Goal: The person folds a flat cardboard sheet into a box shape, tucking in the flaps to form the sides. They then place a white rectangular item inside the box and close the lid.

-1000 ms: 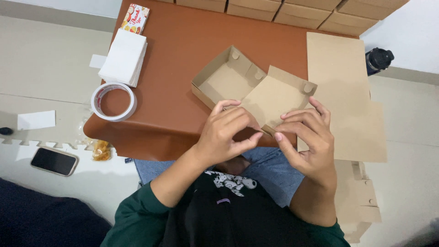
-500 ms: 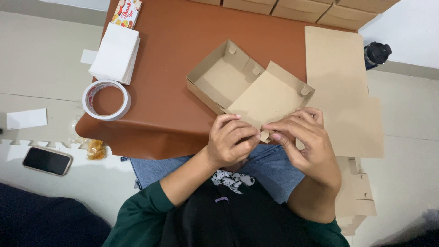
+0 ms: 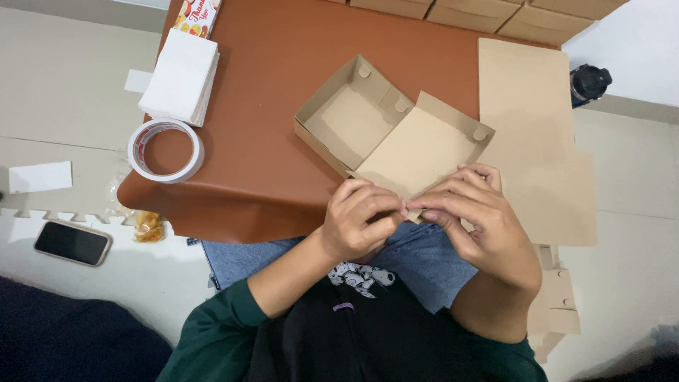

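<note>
A brown cardboard box (image 3: pixel 382 127) lies open on the low brown table (image 3: pixel 269 106), its base to the left and its lid flat to the right. My left hand (image 3: pixel 359 219) and my right hand (image 3: pixel 475 216) meet at the lid's near corner, fingertips pinched on the cardboard edge there. Both hands hang over the table's near edge, above my lap.
A roll of tape (image 3: pixel 165 150) and a stack of white paper (image 3: pixel 181 76) sit at the table's left. Flat cardboard sheets (image 3: pixel 534 134) lie on the right. A phone (image 3: pixel 72 242) rests on the floor at left, a dark bottle (image 3: pixel 588 83) at right.
Both hands have drawn closer together at the lid's near corner, fingers now curled tight on the edge. The view has shifted slightly.
</note>
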